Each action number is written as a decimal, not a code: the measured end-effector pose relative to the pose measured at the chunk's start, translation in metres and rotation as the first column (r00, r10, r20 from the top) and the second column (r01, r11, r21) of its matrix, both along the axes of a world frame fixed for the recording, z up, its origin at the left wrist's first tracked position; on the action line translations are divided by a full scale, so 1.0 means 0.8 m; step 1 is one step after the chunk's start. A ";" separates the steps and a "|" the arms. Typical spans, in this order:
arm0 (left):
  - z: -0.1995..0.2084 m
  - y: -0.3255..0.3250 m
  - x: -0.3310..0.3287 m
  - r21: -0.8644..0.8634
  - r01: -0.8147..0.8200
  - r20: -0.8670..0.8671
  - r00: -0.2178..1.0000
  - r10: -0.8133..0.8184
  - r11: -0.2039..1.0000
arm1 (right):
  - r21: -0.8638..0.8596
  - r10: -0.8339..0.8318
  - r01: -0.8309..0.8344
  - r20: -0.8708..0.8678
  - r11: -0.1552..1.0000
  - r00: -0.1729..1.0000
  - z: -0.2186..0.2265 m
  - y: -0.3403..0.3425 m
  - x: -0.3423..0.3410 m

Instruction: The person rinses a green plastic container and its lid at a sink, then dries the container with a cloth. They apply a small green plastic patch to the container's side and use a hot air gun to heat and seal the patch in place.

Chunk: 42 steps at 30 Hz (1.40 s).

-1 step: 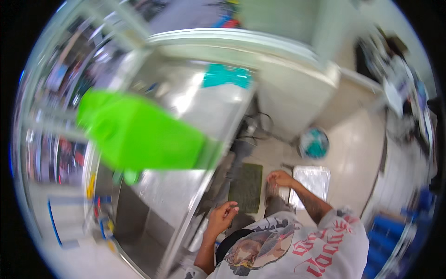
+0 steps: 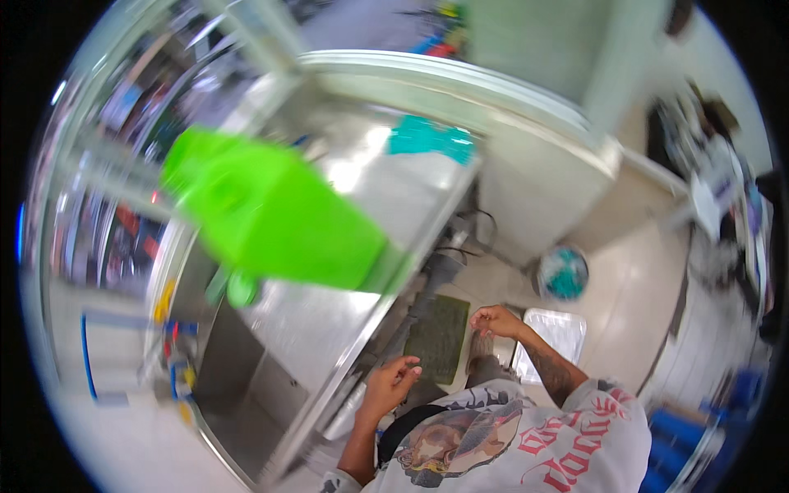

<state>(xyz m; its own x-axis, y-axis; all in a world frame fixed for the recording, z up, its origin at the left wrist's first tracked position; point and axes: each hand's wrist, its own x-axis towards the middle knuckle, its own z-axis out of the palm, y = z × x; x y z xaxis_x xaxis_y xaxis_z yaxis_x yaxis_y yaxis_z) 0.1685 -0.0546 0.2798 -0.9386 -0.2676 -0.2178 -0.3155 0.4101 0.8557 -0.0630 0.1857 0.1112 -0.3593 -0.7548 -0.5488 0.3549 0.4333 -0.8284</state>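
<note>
My left hand (image 2: 394, 384) hovers in front of my body, beside the front edge of a steel counter (image 2: 308, 320). Its fingers are loosely bent, with the thumb apart and nothing held. A little further right, my right hand (image 2: 496, 320) hangs over the floor, fingers half curled, and no object shows in it. On the counter to the left is a large bright green plastic container (image 2: 275, 214), blurred, with a round green cap (image 2: 242, 290) at its lower side. Neither hand touches it. Folded teal sheets (image 2: 431, 140) lie at the counter's far end.
A steel sink basin (image 2: 261, 386) is set into the counter at the near left. Below lie a dark green mat (image 2: 440, 337) and a pale shiny tray-like panel (image 2: 567, 333). Beyond stands a round bin (image 2: 585, 275) holding teal material. Blue crates (image 2: 682, 444) are at the right.
The whole view has shifted, so the counter and green container appear further right in the picture. Both hands keep nearly the same pose, with nothing taken or let go.
</note>
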 end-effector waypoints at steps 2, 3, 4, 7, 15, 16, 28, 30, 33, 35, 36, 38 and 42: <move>0.034 -0.030 0.030 -0.079 -0.164 -0.109 0.982 0.155 0.983 | -0.182 0.029 -0.058 -0.154 0.982 0.988 0.122 -0.073 -0.027; 0.048 -0.045 0.057 -0.103 -0.256 -0.154 0.959 0.239 0.961 | -0.267 0.072 -0.146 -0.266 0.953 0.961 0.183 -0.108 -0.038; 0.056 -0.060 0.089 -0.122 -0.339 -0.174 0.933 0.316 0.933 | -0.258 0.112 -0.210 -0.350 0.943 0.930 0.238 -0.142 -0.041; 0.058 -0.099 0.185 -0.098 -0.682 -0.297 0.715 0.633 0.724 | -0.265 0.315 -0.454 -0.434 0.851 0.844 0.376 -0.216 -0.021; 0.023 -0.261 0.439 -0.226 -0.958 -0.240 0.232 0.942 0.179 | -0.539 0.581 -0.701 -0.409 0.467 0.703 0.409 -0.470 0.148; 0.014 -0.274 0.449 -0.504 -0.845 -0.200 0.313 0.929 0.176 | -0.400 0.556 -0.682 -0.396 0.612 0.731 0.380 -0.517 0.162; 0.010 -0.315 0.352 -0.377 -0.712 -0.128 0.673 0.728 0.592 | 0.262 0.256 -0.458 -0.964 0.850 -0.076 0.168 -0.784 0.140; 0.000 -0.316 0.317 -0.274 -0.698 -0.091 0.704 0.705 0.662 | 0.213 0.223 -0.536 -0.974 0.817 -0.047 0.166 -0.775 0.155; -0.016 -0.352 0.267 0.192 -0.824 0.026 0.547 0.837 0.533 | 0.003 0.055 -0.649 -0.997 0.761 0.061 0.168 -0.745 0.210; -0.022 -0.382 0.251 0.568 -0.800 0.100 0.299 0.949 0.193 | -0.231 0.044 -0.731 -0.941 0.642 0.336 0.174 -0.724 0.266; -0.023 -0.396 0.252 0.720 -0.694 0.162 0.194 0.968 0.019 | -0.339 0.110 -0.733 -0.866 0.589 0.488 0.178 -0.716 0.297; -0.022 -0.414 0.269 0.782 -0.599 0.199 -0.025 0.980 -0.173 | -0.517 0.622 -0.578 -0.109 0.631 0.776 0.180 -0.701 0.356; -0.034 -0.421 0.334 0.473 -0.831 0.273 -0.179 0.945 -0.294 | -0.111 0.670 -0.662 0.069 0.742 0.739 0.162 -0.700 0.424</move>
